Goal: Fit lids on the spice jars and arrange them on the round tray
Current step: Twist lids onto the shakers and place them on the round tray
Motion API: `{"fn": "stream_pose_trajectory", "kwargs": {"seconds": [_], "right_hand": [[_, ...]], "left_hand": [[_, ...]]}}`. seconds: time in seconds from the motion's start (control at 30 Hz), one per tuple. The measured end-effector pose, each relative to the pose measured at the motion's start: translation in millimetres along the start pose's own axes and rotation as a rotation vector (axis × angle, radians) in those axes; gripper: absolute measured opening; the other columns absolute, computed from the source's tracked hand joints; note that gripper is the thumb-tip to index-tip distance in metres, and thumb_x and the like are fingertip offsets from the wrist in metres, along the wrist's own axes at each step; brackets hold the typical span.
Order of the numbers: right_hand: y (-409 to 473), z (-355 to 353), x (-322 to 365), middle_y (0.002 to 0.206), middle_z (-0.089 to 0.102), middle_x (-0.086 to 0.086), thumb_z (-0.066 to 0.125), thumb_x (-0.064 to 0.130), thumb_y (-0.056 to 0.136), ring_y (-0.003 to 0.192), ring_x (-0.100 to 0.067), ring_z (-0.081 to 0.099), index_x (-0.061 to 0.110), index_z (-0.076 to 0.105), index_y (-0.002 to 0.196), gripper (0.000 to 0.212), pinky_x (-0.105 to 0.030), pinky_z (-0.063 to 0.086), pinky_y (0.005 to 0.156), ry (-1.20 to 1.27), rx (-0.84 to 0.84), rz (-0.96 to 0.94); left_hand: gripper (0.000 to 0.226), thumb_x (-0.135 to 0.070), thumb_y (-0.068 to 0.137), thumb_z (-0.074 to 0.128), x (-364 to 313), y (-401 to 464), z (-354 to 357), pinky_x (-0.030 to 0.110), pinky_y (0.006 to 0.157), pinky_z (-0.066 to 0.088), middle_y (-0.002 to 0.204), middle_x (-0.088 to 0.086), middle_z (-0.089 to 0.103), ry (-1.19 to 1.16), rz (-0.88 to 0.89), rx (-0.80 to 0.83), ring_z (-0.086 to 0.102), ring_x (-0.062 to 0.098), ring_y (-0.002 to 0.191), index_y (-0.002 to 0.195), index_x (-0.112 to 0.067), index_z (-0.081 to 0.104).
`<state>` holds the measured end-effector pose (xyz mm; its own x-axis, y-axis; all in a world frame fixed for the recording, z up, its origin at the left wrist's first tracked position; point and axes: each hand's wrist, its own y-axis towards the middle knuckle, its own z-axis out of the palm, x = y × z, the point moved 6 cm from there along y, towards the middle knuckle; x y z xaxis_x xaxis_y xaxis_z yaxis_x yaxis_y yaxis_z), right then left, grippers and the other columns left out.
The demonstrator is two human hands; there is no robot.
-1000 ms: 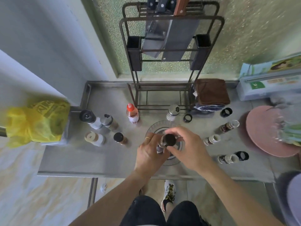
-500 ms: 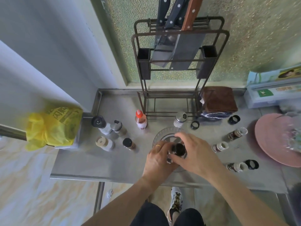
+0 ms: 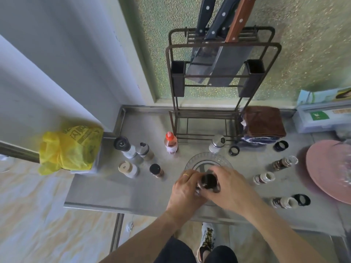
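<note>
Over the clear round glass tray, my left hand grips the body of a small spice jar. My right hand pinches the black lid sitting on that jar's top. Three open spice jars lie on their sides to the right: one, another and a third. Loose black lid rings rest at the third jar's mouth, near the rack and beside the cloth.
Capped jars and bottles stand at left: a grinder, a shaker, a red-capped bottle, a white-lidded jar, a black-lidded jar. A steel shaker stands behind the tray. Knife rack, brown cloth, pink plate, yellow bag.
Both hands stay together on the jar and lid over the tray, with the right fingers shifting on the lid. The head camera has tilted, so the scene sits lower and more to the right.
</note>
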<state>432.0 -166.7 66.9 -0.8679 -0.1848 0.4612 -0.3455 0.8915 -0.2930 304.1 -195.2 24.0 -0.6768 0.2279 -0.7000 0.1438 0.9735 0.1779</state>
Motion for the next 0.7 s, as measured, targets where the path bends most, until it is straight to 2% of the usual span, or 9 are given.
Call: {"fn": "stream_pose_trajectory", "kwargs": {"seconds": [0.07, 0.17, 0.3, 0.43, 0.57, 0.7], "right_hand": [[1, 2, 4, 0.108, 0.062, 0.011, 0.07, 0.042, 0.082, 0.101, -0.014, 0.06, 0.029, 0.054, 0.114, 0.038, -0.026, 0.049, 0.085, 0.021, 0.022, -0.032], [6, 1, 7, 0.094, 0.067, 0.008, 0.064, 0.051, 0.085, 0.088, -0.013, 0.063, 0.025, 0.059, 0.101, 0.031, -0.026, 0.051, 0.076, -0.044, -0.033, -0.002], [8, 11, 14, 0.107, 0.062, 0.008, 0.073, 0.041, 0.08, 0.098, -0.015, 0.06, 0.027, 0.054, 0.11, 0.038, -0.026, 0.047, 0.083, -0.014, -0.004, -0.056], [11, 7, 17, 0.096, 0.068, 0.008, 0.073, 0.046, 0.081, 0.088, -0.013, 0.064, 0.024, 0.061, 0.101, 0.032, -0.02, 0.043, 0.072, 0.004, -0.075, -0.017], [11, 10, 8, 0.093, 0.072, 0.011, 0.075, 0.05, 0.079, 0.081, -0.006, 0.067, 0.024, 0.066, 0.102, 0.036, -0.025, 0.057, 0.074, 0.125, -0.075, 0.033], [10, 6, 4, 0.081, 0.072, 0.015, 0.083, 0.042, 0.074, 0.071, 0.0, 0.068, 0.025, 0.07, 0.097, 0.032, -0.025, 0.059, 0.071, 0.273, -0.066, 0.069]], "left_hand": [[0.04, -0.029, 0.071, 0.078, 1, 0, -4, 0.02, 0.085, 0.053, 0.102, -0.004, 0.066, 0.0, -0.015, 0.001, 0.061, 0.009, 0.094, 0.109, -0.019, 0.069], [0.043, -0.021, 0.067, 0.081, 6, -1, -4, 0.026, 0.082, 0.055, 0.102, -0.004, 0.066, 0.003, -0.007, 0.015, 0.062, 0.011, 0.093, 0.109, -0.018, 0.069], [0.041, -0.03, 0.07, 0.078, 8, -3, -10, 0.022, 0.083, 0.053, 0.1, -0.003, 0.067, -0.015, 0.003, 0.003, 0.061, 0.011, 0.093, 0.108, -0.018, 0.068], [0.041, -0.024, 0.071, 0.073, 15, -4, -15, 0.03, 0.08, 0.056, 0.102, -0.006, 0.068, -0.007, -0.02, 0.005, 0.062, 0.012, 0.094, 0.112, -0.021, 0.067], [0.046, -0.032, 0.079, 0.07, 25, -7, -18, 0.029, 0.089, 0.053, 0.113, -0.008, 0.067, 0.011, -0.084, 0.07, 0.061, 0.011, 0.104, 0.123, -0.027, 0.057], [0.032, -0.032, 0.082, 0.075, 28, 1, -23, 0.031, 0.081, 0.055, 0.103, -0.011, 0.071, -0.019, -0.081, 0.083, 0.065, 0.008, 0.092, 0.112, -0.026, 0.066]]}}
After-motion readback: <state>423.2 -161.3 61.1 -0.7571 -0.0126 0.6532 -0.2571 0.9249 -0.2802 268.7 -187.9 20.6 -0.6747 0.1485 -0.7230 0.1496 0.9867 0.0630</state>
